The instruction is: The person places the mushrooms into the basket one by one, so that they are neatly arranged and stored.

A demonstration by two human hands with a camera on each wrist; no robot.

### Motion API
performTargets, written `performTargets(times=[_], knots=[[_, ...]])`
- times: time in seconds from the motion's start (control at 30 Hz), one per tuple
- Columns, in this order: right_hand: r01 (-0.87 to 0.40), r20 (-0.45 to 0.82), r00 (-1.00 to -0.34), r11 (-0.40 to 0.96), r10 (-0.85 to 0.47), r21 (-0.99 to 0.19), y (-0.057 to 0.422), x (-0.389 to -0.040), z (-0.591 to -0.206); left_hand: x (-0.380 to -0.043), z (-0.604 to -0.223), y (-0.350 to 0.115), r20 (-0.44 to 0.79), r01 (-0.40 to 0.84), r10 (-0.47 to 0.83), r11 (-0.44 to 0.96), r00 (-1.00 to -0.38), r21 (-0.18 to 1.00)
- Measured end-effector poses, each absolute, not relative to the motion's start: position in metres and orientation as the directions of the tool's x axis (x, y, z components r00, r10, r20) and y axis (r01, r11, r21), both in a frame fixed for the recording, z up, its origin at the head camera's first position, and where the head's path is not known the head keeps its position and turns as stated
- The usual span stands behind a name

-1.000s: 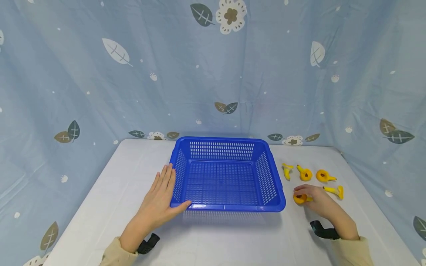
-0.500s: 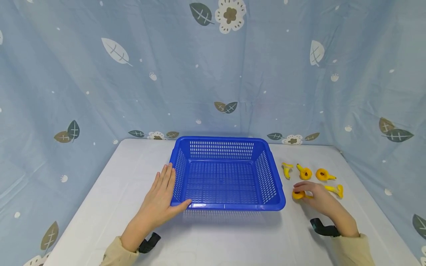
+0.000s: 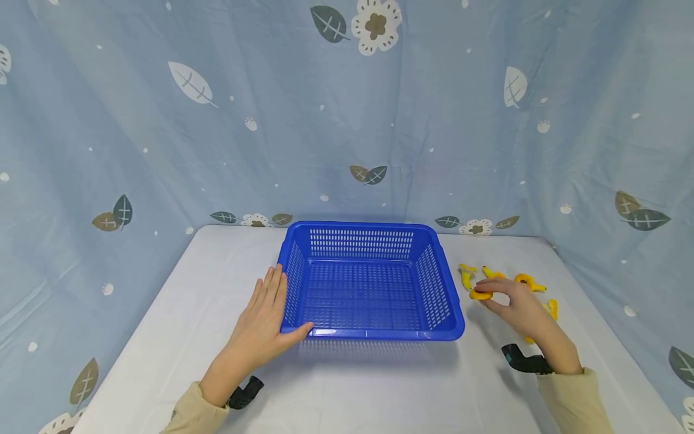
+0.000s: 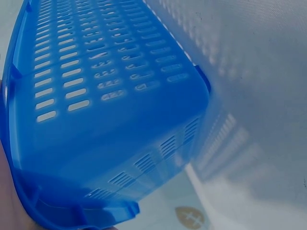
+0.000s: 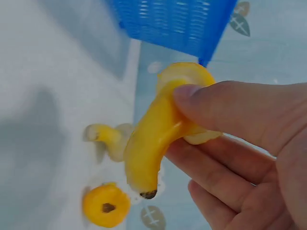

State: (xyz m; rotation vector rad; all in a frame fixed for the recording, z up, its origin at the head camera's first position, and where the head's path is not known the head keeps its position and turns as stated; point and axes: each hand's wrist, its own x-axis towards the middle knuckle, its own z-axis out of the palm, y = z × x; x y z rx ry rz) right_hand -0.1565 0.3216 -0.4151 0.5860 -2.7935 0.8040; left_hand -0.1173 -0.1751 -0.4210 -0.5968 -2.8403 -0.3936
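My right hand [image 3: 512, 301] pinches a yellow, trumpet-shaped mushroom [image 5: 151, 139] between thumb and fingers, raised off the table to the right of the basket. Its curved stem has a dark tip; the flared cap is partly behind the thumb in the right wrist view. My left hand [image 3: 260, 322] rests with straight fingers on the near left corner of the blue plastic basket [image 3: 374, 335], thumb along the front rim. The basket's slotted outer wall [image 4: 110, 124] fills much of the left wrist view. Nothing lies inside the basket.
Several similar mushrooms lie on the white table right of the basket, among them one at the back left [image 3: 467, 277], one at the back right [image 3: 528, 281] and one farther right [image 3: 552, 308]. Another yellow piece [image 3: 529, 340] is mostly hidden by the right wrist. A patterned blue curtain [image 3: 325, 120] surrounds the table.
My right hand has lifted the mushroom off the table and brought it slightly back and left, toward the basket. The left hand keeps its place on the rim.
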Motion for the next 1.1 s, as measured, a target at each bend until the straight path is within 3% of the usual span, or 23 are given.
performTargets(times=[0.3, 0.8, 1.1], knots=[[-0.472, 0.4, -0.864, 0.771, -0.306, -0.428, 0.31, -0.162, -0.388, -0.117, -0.42, -0.175, 0.249, 0.412, 0.36, 0.888, -0.899, 0.204], [-0.433, 0.399, -0.886, 0.733, -0.239, -0.524, 0.275, -0.177, -0.339, -0.118, -0.42, -0.171, 0.241, 0.419, 0.365, 0.876, -0.899, 0.237], [-0.463, 0.452, -0.867, 0.679, -0.212, -0.57, 0.24, -0.197, -0.32, -0.118, -0.423, -0.176, 0.26, 0.417, 0.358, 0.88, -0.897, 0.227]])
